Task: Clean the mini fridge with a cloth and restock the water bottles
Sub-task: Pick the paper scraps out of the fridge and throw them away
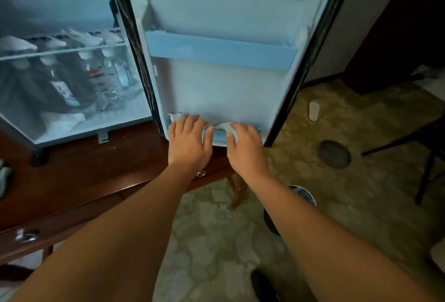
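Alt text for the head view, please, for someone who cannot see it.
Two bare hands, left hand and right hand, press a crumpled white cloth along the bottom shelf of the open white mini fridge door. Left of it, clear plastic water bottles stand inside the fridge, which sits on a dark wooden desk.

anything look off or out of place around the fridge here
A small white object lies loose on the patterned floor right of the open fridge door; I cannot tell what it is. Otherwise nothing stands out: both the left hand and right hand press a cloth along the door's bottom shelf.
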`<state>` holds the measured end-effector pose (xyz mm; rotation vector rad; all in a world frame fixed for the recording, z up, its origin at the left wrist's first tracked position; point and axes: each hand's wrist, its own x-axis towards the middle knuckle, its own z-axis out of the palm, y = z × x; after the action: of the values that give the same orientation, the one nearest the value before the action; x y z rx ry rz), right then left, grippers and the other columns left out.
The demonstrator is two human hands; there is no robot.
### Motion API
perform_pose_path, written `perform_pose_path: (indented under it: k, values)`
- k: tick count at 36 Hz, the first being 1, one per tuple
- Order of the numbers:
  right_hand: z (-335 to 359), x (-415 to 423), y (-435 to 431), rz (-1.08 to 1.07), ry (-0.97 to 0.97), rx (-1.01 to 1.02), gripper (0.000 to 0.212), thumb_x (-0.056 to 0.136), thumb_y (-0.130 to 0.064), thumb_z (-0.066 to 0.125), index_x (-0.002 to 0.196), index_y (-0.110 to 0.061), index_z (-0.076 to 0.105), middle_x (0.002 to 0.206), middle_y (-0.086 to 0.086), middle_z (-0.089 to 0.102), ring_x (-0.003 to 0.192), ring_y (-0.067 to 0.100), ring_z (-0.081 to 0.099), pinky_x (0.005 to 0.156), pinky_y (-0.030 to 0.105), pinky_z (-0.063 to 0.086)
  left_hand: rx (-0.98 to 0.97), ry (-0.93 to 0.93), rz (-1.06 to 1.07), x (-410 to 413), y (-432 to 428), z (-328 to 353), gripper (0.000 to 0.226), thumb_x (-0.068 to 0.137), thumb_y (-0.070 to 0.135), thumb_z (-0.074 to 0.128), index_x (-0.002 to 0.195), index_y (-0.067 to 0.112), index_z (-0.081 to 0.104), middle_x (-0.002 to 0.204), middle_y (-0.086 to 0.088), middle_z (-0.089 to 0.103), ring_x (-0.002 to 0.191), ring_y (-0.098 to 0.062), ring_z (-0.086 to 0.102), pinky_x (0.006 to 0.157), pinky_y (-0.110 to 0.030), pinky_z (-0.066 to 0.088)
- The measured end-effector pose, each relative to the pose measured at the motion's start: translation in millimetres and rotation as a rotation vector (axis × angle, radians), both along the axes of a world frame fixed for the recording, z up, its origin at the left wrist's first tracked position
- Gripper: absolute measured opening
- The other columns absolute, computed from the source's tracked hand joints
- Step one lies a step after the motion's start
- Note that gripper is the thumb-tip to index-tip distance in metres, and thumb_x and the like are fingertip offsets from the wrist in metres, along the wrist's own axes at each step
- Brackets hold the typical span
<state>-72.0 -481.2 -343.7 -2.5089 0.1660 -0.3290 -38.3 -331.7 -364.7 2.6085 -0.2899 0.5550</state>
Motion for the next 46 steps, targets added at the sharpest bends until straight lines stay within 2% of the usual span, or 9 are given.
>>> perform_pose_path:
  k: [6,9,13,23,30,32,36,41,46]
  values:
    - [-6.5,31.8,-5.6,-0.02,0.063,-0.242,0.038,0.102,-0.04,0.047,0.136,-0.024,0.056,0.131,0.01,0.055,0.121,0.031,0.052,0.101,0.046,0.043,0.09,0.107,0.045,28.1,-3.4,-21.3,0.057,0.1,0.056,0.024,0.135,0.024,0.056,0.157,-0.006,0.04,0.154,-0.027,0.014,0.123,-0.05,0.0]
    - [-15.8,43.1,-9.3,-0.025,0.095,-0.338,0.037,0.101,-0.042,0.046,0.134,-0.027,0.056,0.127,0.008,0.055,0.119,0.031,0.052,0.1,0.046,0.036,0.078,0.142,0.081,39.4,-6.1,-30.9,0.053,0.099,0.055,0.027,0.13,0.025,0.057,0.149,-0.006,0.045,0.151,-0.025,0.02,0.121,-0.051,-0.004]
    - [-27.6,53.7,-10.0,-0.006,0.131,-0.382,0.035,0.102,-0.044,0.042,0.13,-0.028,0.058,0.123,0.008,0.056,0.117,0.03,0.052,0.101,0.045,0.033,0.106,0.157,0.087,45.4,-5.0,-41.0,0.052,0.101,0.052,0.03,0.124,0.018,0.062,0.132,-0.011,0.057,0.14,-0.031,0.038,0.122,-0.055,0.008]
    - [-37.1,75.9,-5.2,0.028,0.177,-0.274,0.037,0.104,-0.047,0.032,0.109,-0.028,0.063,0.109,0.002,0.066,0.106,0.027,0.059,0.088,0.044,0.037,0.166,0.071,-0.033,57.5,-3.5,-46.0,0.05,0.103,0.046,0.033,0.11,0.013,0.069,0.109,-0.007,0.066,0.115,-0.036,0.055,0.116,-0.054,0.023]
    - [-44.3,82.1,-3.9,0.012,0.167,-0.209,0.038,0.106,-0.044,0.027,0.103,-0.028,0.062,0.109,-0.001,0.064,0.11,0.024,0.054,0.083,0.041,0.023,0.154,0.079,-0.018,54.4,-7.2,-48.9,0.05,0.105,0.043,0.025,0.102,0.009,0.062,0.106,-0.011,0.058,0.107,-0.037,0.053,0.114,-0.056,0.027]
    - [-42.1,82.9,-3.8,-0.007,0.157,-0.139,0.037,0.107,-0.041,0.027,0.103,-0.026,0.061,0.11,0.0,0.063,0.112,0.024,0.054,0.088,0.042,0.028,0.123,0.089,-0.011,53.4,-9.9,-46.9,0.048,0.105,0.043,0.025,0.103,0.008,0.058,0.107,-0.012,0.055,0.109,-0.036,0.05,0.113,-0.055,0.027]
    - [-30.8,76.0,-4.7,-0.021,0.015,0.068,0.024,0.109,-0.035,0.034,0.093,-0.026,0.051,0.103,0.0,0.06,0.106,0.026,0.056,0.096,0.049,0.038,0.06,0.087,-0.003,53.4,-10.6,-34.3,0.045,0.105,0.043,0.025,0.103,0.008,0.052,0.107,-0.015,0.05,0.099,-0.035,0.046,0.103,-0.053,0.034]
    - [-19.3,54.8,-2.3,-0.029,-0.113,0.062,0.027,0.107,-0.032,0.042,0.1,-0.015,0.063,0.099,-0.003,0.063,0.102,0.023,0.057,0.09,0.038,0.028,0.04,0.053,-0.05,40.5,-9.3,-14.7,0.048,0.104,0.045,0.028,0.102,0.006,0.055,0.103,-0.015,0.053,0.092,-0.034,0.047,0.088,-0.048,0.038]
    - [-6.6,31.2,-1.8,-0.049,-0.153,0.16,0.028,0.106,-0.034,0.047,0.103,-0.01,0.062,0.102,0.005,0.065,0.103,0.027,0.057,0.093,0.045,0.038,-0.029,0.117,-0.123,21.3,-12.6,0.5,0.056,0.102,0.049,0.025,0.109,0.003,0.057,0.105,-0.015,0.055,0.096,-0.035,0.05,0.086,-0.048,0.042]
